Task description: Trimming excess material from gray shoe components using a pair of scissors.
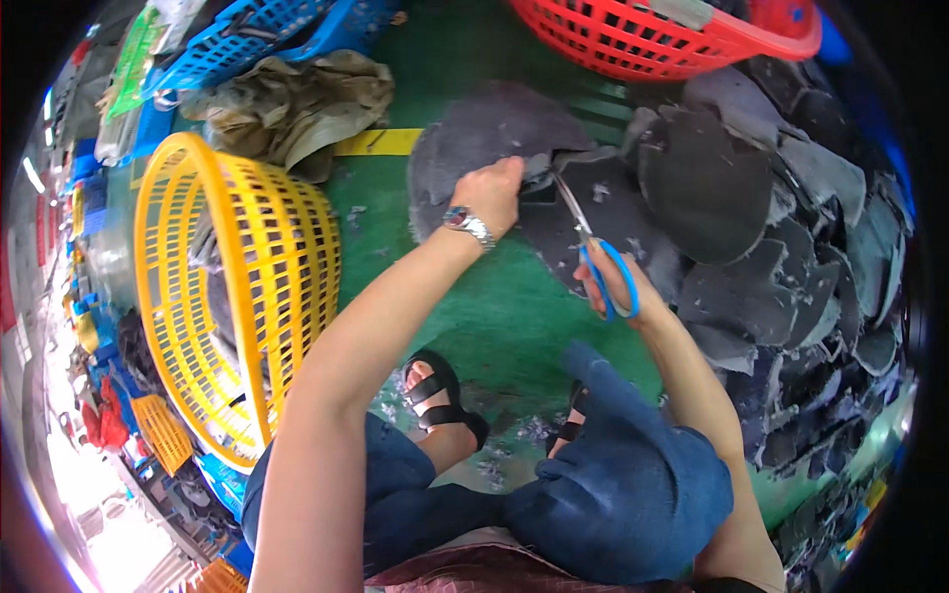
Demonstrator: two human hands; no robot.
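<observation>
My left hand point(491, 196), with a metal watch at the wrist, is closed on the edge of a dark grey foam-like sheet point(494, 124) with a rounded outline. My right hand point(625, 287) grips scissors point(573, 205) by their blue handles. The blades point up and left, their tips at the sheet's edge near my left fingers. A second dark sheet point(593, 219) lies under and beside the blades. How far apart the blades stand is hard to make out.
A pile of grey cut pieces point(707, 188) fills the right side. At left a yellow basket point(252, 306) lies tipped, with dark material inside. Crumpled brown sheeting point(297, 104), a blue basket point(237, 44) and a red basket point(633, 44) stand farther off. Scraps litter the green floor point(435, 296).
</observation>
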